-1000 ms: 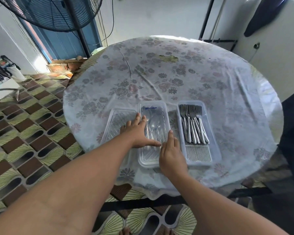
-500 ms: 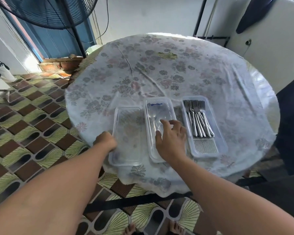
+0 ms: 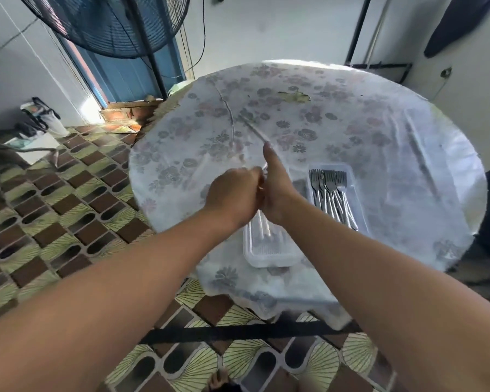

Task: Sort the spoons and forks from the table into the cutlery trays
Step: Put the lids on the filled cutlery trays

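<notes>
From my remote seat, the head camera looked down on a round table [image 3: 379,114] draped in a flowered cloth, where both bare hands met above the near-left part of the tabletop. The left hand [image 3: 232,196] was curled into a loose fist, knuckles up, and pressed against the right hand [image 3: 277,190], whose thumb pointed away toward the table's middle. A thin pale edge showed between them where they touched, possibly the rim of a clear tray, but the blur kept me from telling what either hand gripped, or whether it gripped anything at all. Just below the hands, a clear plastic tray [image 3: 272,250] lay on the cloth near the table's front edge, its far end hidden behind the wrists; pale streaks inside it might have been spoons, though I could not make them out. To its right sat a second clear tray [image 3: 357,199] holding a bundle of metal forks [image 3: 330,193], tines pointing away from the camera and handles fanned toward the near edge. A large floor fan [image 3: 111,24] stood beyond the table at the upper left, before a blue door [image 3: 130,77], and brown-and-green patterned tiles [image 3: 54,199] covered the floor.
</notes>
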The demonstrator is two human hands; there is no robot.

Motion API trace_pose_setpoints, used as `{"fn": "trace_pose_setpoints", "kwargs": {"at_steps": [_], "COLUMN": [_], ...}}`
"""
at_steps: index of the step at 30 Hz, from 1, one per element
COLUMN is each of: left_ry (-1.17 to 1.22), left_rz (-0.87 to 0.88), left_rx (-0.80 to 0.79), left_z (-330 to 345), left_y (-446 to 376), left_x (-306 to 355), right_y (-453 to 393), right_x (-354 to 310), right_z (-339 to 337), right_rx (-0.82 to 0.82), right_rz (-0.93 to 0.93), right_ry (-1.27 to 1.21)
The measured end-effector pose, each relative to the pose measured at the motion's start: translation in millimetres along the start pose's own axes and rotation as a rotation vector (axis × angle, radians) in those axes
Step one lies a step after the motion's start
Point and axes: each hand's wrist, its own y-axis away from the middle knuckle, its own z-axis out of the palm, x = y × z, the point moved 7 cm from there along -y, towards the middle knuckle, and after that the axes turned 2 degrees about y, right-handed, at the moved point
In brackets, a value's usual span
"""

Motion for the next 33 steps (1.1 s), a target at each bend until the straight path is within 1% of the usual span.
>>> {"fn": "trace_pose_setpoints", "kwargs": {"at_steps": [1, 3, 5, 6, 7, 8, 10, 11, 12, 15, 19, 22, 24, 26, 33], "left_ry": [-0.047, -0.041, 0.084, 0.159, 0.215, 0.236, 0.189, 0.152, 0.125, 0.084, -0.011, -0.055, -0.053, -0.061, -0.147], "left_rz": [0.010, -0.014, -0.013, 0.006, 0.038, 0.085, 0.163, 0.163, 0.133, 0.035, 0.037, -0.010, -0.031, -0.036, -0.012], "left_rx": [-0.034, -0.133, -0.217, -0.228, -0.216, -0.169, -0.034, -0.001, -0.011, -0.186, -0.409, -0.545, -0.580, -0.571, -0.584], "left_z": [7.7, 22.9, 35.1, 38.7, 41.1, 42.1, 45.4, 49.7, 56.7, 86.5, 122.1, 142.1, 148.4, 150.0, 153.6], "left_y": [1.0, -2.1, -4.3, -3.7, -2.2, -0.6, -1.2, -3.1, -6.9, -15.5, -17.5, -16.2, -14.2, -13.1, -17.4], "left_x": [16.7, 39.7, 52.7, 58.1, 64.7, 71.5, 80.4, 82.4, 81.5, 87.6, 112.4, 120.0, 120.9, 120.7, 119.7], "right_y": [-1.2, 0.6, -0.3, -0.1, 1.3, 4.7, 7.6, 6.6, 4.1, 9.4, 22.1, 17.6, 11.6, 7.0, -7.9], "right_x": [1.6, -4.4, -10.2, -12.4, -15.1, -18.7, -25.8, -28.9, -32.1, -45.4, -48.4, -34.3, -24.0, -17.0, -10.9], "right_z": [-10.2, -37.0, -65.9, -77.3, -88.4, -97.7, -119.5, -132.1, -146.1, -186.7, -227.6, -247.5, -253.9, -255.9, -258.7], "right_rx": [0.003, 0.063, 0.123, 0.141, 0.143, 0.140, 0.172, 0.199, 0.245, 0.381, 0.461, 0.541, 0.583, 0.575, 0.454], "right_rz": [0.034, 0.017, -0.038, -0.058, -0.087, -0.120, -0.184, -0.214, -0.246, -0.274, -0.245, -0.227, -0.204, -0.193, -0.177], "right_ry": [0.008, 0.051, 0.061, 0.042, 0.019, 0.020, 0.060, 0.100, 0.172, 0.468, 0.789, 0.864, 0.890, 0.897, 0.940]}}
